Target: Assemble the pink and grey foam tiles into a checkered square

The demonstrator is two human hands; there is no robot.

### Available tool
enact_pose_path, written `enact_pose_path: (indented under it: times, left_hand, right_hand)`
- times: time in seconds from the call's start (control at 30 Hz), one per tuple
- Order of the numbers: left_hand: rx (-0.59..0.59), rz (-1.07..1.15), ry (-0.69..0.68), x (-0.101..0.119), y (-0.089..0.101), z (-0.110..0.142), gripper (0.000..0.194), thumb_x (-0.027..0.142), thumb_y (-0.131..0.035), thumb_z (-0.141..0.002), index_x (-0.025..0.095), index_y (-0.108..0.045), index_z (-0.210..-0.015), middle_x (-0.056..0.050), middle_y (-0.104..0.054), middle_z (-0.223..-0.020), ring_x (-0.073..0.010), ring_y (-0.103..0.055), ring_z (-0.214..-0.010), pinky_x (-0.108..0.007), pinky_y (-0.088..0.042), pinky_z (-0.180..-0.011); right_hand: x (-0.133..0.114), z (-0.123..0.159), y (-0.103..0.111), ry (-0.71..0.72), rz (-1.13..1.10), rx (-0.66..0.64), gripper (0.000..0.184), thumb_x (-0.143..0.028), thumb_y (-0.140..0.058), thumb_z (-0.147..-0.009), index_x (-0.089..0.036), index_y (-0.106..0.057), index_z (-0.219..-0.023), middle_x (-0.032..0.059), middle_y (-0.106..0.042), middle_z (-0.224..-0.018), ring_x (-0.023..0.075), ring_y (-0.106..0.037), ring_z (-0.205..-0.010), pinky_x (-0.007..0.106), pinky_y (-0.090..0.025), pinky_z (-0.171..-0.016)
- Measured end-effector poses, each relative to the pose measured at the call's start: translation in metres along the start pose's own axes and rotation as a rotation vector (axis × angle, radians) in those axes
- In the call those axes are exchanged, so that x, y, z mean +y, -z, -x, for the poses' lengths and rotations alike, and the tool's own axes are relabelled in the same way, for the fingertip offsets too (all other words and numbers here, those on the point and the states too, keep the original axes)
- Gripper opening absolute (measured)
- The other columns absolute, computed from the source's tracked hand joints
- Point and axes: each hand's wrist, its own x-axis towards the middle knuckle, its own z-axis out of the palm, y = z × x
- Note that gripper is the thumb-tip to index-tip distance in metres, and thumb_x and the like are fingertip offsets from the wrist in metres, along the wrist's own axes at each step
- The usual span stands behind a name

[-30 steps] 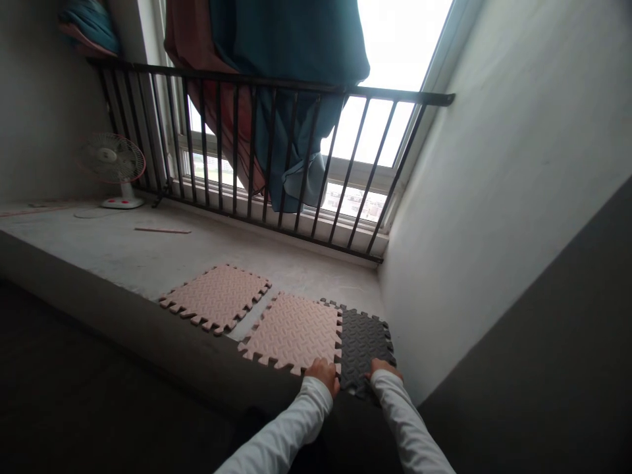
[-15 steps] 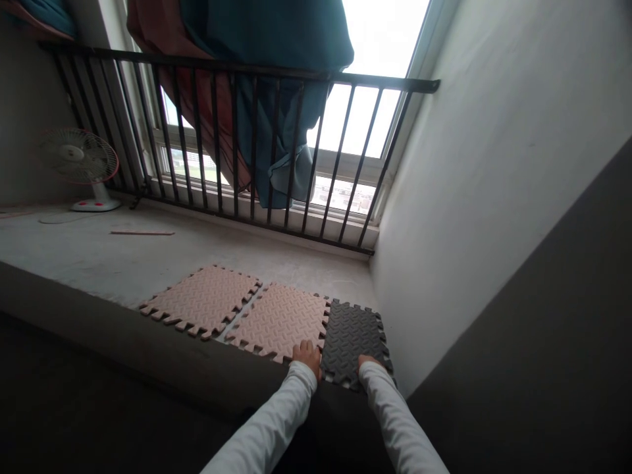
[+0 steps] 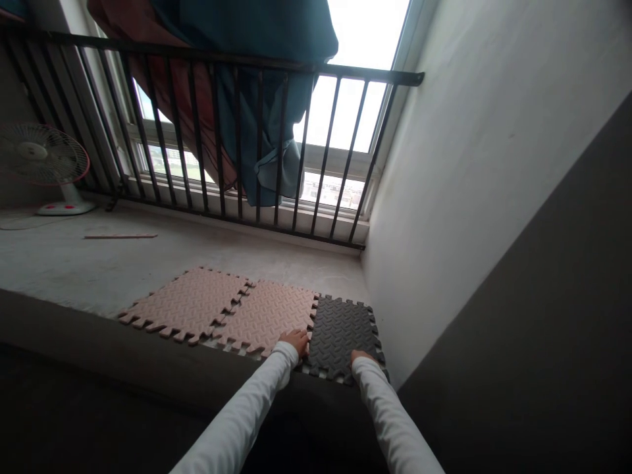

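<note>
Your half-curled left hand [image 3: 295,341] touches pink foam square [image 3: 271,313] beside black foam square [image 3: 340,328] under right hand [image 3: 362,357]; grips indeterminate. Likely light; handle edgewise.

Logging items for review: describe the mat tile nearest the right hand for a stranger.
Find the dark railing; a pale ledge runs below it. At the ledge's right end, beside the wall, lies the mat tile: black, unlike both pink tiles.

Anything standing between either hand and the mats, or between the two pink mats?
Nothing visible. The left hand is on the right pink mat, the right hand on the black mat; no object shows between the right pink mat and the left pink mat.
</note>
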Motion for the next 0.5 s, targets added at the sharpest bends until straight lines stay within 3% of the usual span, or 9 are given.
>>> enact_pose_path:
  times: [0.3, 0.5]
  left_hand:
    - [-0.013, 0.022, 0.138, -0.029, -0.001, -0.009, 0.047, 0.026, -0.05, -0.072, 0.03, -0.041, -0.118, -0.006, -0.038, -0.131, -0.0218, -0.028, -0.123, -0.05, -0.027, -0.094]
    - [-0.021, 0.013, 0.162, -0.046, -0.001, -0.003, 0.049, 0.025, -0.049, -0.073, 0.029, -0.037, -0.121, -0.006, -0.039, -0.131, -0.0205, -0.027, -0.123, -0.049, -0.027, -0.095]
  right_hand:
    - [-0.002, 0.011, 0.006, -0.032, -0.014, -0.044, 0.041, -0.013, -0.045, -0.069, -0.014, -0.053, -0.11, 0.0122, -0.051, -0.117, 0.022, -0.049, -0.106, 0.036, -0.042, -0.086]
    - [0.002, 0.003, 0.001, 0.024, -0.02, 0.028, 0.036, -0.017, -0.051, -0.068, -0.012, -0.058, -0.103, 0.0158, -0.057, -0.109, 0.0241, -0.054, -0.098, 0.036, -0.046, -0.078]
